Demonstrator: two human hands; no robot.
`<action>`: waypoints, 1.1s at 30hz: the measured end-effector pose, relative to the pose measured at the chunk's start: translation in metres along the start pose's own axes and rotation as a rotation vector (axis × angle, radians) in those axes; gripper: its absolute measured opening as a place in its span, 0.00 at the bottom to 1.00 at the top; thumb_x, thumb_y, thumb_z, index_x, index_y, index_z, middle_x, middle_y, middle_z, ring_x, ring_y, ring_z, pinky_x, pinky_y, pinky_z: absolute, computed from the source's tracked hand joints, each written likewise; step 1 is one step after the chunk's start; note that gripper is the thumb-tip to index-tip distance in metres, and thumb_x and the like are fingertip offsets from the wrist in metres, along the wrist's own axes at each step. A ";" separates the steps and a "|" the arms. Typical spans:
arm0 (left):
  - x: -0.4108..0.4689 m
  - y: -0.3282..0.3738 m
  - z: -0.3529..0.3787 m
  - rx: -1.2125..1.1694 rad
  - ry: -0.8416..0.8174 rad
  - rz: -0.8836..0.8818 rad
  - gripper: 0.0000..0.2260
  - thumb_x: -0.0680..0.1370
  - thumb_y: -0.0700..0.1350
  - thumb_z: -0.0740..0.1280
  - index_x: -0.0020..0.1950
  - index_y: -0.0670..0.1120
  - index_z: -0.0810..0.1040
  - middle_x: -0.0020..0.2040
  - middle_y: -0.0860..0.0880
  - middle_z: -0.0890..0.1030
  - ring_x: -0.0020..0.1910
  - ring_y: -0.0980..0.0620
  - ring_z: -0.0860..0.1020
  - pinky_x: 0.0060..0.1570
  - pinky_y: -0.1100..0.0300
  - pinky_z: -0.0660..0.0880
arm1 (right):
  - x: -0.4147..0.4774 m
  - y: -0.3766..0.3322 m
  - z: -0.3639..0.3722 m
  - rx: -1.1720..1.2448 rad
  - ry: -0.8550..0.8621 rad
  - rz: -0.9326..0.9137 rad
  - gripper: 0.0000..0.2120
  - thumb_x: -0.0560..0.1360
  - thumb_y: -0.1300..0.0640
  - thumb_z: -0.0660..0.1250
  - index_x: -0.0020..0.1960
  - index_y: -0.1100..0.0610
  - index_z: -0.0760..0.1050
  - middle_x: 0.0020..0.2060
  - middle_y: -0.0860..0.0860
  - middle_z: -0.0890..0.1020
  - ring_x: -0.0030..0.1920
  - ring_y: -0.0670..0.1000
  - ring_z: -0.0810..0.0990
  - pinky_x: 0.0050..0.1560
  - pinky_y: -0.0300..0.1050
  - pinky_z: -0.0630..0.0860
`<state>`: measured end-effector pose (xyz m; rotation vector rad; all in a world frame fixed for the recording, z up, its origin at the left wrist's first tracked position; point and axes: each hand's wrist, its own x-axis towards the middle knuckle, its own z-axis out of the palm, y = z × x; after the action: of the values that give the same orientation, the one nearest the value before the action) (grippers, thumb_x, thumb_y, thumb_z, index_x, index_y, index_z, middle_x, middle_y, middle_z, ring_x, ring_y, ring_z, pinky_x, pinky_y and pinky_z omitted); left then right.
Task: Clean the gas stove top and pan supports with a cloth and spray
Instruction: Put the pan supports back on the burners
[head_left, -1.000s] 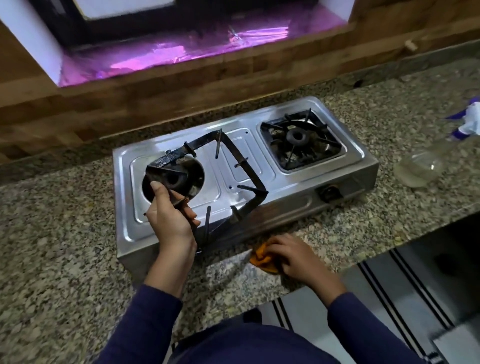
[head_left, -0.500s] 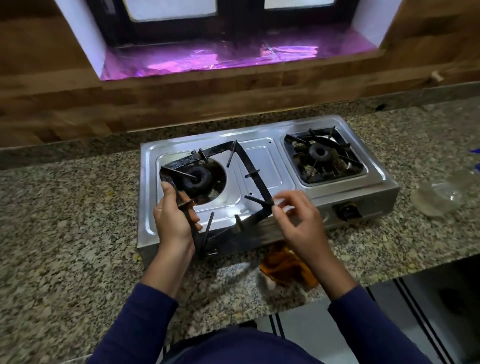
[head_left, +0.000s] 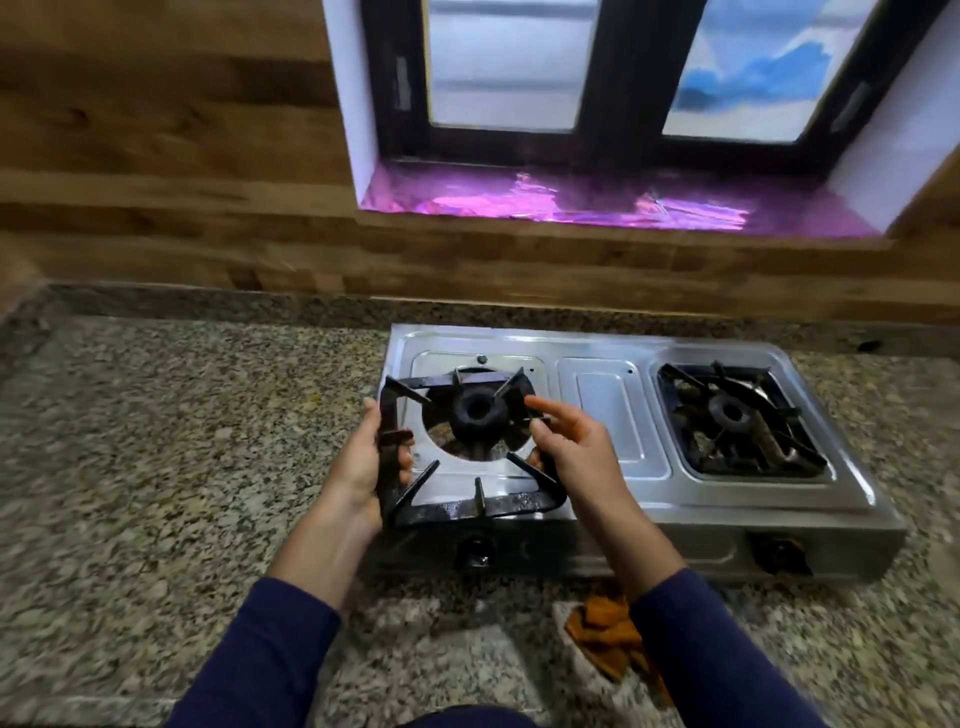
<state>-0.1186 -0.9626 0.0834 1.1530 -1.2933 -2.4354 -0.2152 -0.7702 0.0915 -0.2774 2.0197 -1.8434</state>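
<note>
The black pan support (head_left: 467, 506) sits over the left burner (head_left: 477, 413) of the steel stove (head_left: 613, 410). The left hand (head_left: 363, 462) grips its left bar, and the right hand (head_left: 576, 452) holds its right bar with the forefinger stretched out. An orange cloth (head_left: 602, 631) lies crumpled on the granite bench (head_left: 182, 441) in front of the stove.

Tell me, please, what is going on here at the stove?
A person holds a black pan support with both hands over the stove's left burner. The left hand grips its left side, the right hand its right side, forefinger stretched out. Whether it is seated yet I cannot tell. The other pan support sits on the right burner. An orange cloth lies on the counter in front of the stove, untouched.
</note>
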 end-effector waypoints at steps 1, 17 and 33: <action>0.002 0.003 -0.003 -0.031 -0.027 -0.016 0.25 0.81 0.62 0.54 0.39 0.43 0.76 0.24 0.50 0.75 0.19 0.56 0.69 0.22 0.65 0.68 | 0.002 0.003 0.004 -0.006 0.044 0.005 0.09 0.79 0.66 0.64 0.56 0.60 0.80 0.38 0.56 0.81 0.30 0.48 0.76 0.36 0.42 0.76; 0.022 0.015 -0.002 0.261 -0.143 0.013 0.31 0.70 0.28 0.71 0.68 0.49 0.69 0.53 0.42 0.85 0.52 0.44 0.83 0.42 0.58 0.80 | 0.063 0.028 -0.001 -0.060 0.272 0.051 0.07 0.76 0.62 0.69 0.43 0.52 0.81 0.39 0.53 0.85 0.42 0.52 0.83 0.47 0.50 0.79; 0.079 0.054 0.014 0.753 -0.116 0.463 0.11 0.67 0.28 0.75 0.37 0.44 0.81 0.46 0.43 0.84 0.47 0.46 0.83 0.51 0.58 0.80 | 0.026 0.041 -0.005 -0.468 0.236 -0.189 0.07 0.79 0.53 0.68 0.44 0.53 0.73 0.34 0.48 0.80 0.35 0.46 0.79 0.38 0.49 0.77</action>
<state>-0.1943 -1.0235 0.0847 0.6940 -2.3113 -1.7290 -0.2363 -0.7709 0.0471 -0.4062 2.6634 -1.5385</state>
